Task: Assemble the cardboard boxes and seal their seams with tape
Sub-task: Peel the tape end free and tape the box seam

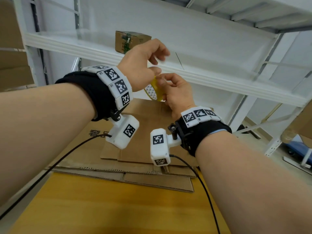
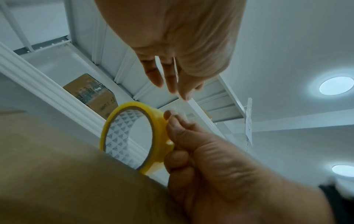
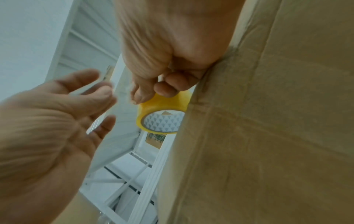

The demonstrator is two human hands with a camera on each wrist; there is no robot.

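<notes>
Tape roll (image 1: 156, 89) is held up off the table (image 1: 101, 208), in front of the shelf (image 1: 202, 78), probably so the free end can be found and peeled with nothing in the way. Roll is gripped by the right hand (image 1: 177, 95): fingers (image 3: 164, 89) are curled over the yellow outer band and the core is left clear, so the roll could likely be turned while the end is hunted. Left hand (image 1: 141, 65) is kept just above the roll with its fingers (image 3: 91, 91) loose and spread, the thumb apart from them, and nothing is clearly gripped. A faint translucent strip is seen at those fingertips, possibly the tape end; it cannot be confirmed because of blur. Roll sits directly below the left fingertips, near but not clearly touching. Cardboard (image 1: 146, 149) is left flat and stacked on the table below both wrists, not yet folded up. No seam is presented for taping yet, so this is judged to be tape prep ahead of assembly. A small box (image 1: 130, 41) is parked on the shelf behind the hands.
</notes>
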